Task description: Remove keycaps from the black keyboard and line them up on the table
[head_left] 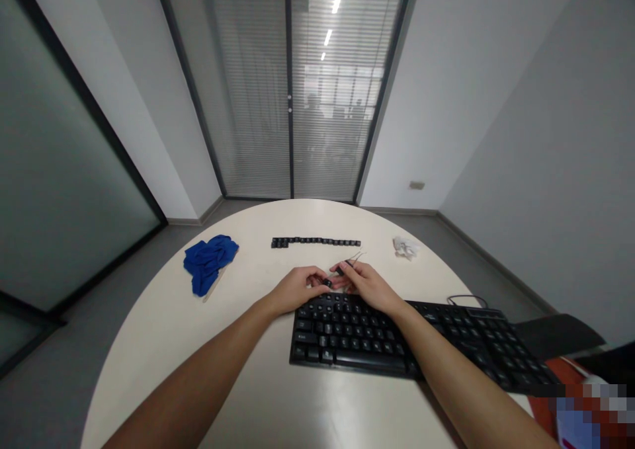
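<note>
I see both hands meeting at the centre of the frame, right over the far edge of a black keyboard (397, 340) that lies on the round, pale desk (238, 396). My left hand (297, 287) has its fingers curled in and pinches a small black keycap (327, 282) at the fingertips. My right hand (364, 284) is closed around a thin wire tool (353, 261), whose end sticks out past the fingers toward the top of the frame; its tip sits just beside the keycap. The keycap is tiny, dark and squarish, held slightly above the top row of the keyboard, between the two hands.

The keyboard is full-size, black with pale legends on the keys, stretching from the centre toward the lower right of the frame, with a dark cable (466, 298) looping off its far side. The legends are too small for me to read, and I can make out no brand.

Further up the desk, a straight row of loose black keycaps (315, 242) lies well apart from the hands. A crumpled blue cloth (208, 260) sits at centre left, and a small white crumpled thing (404, 247) at centre right
</note>
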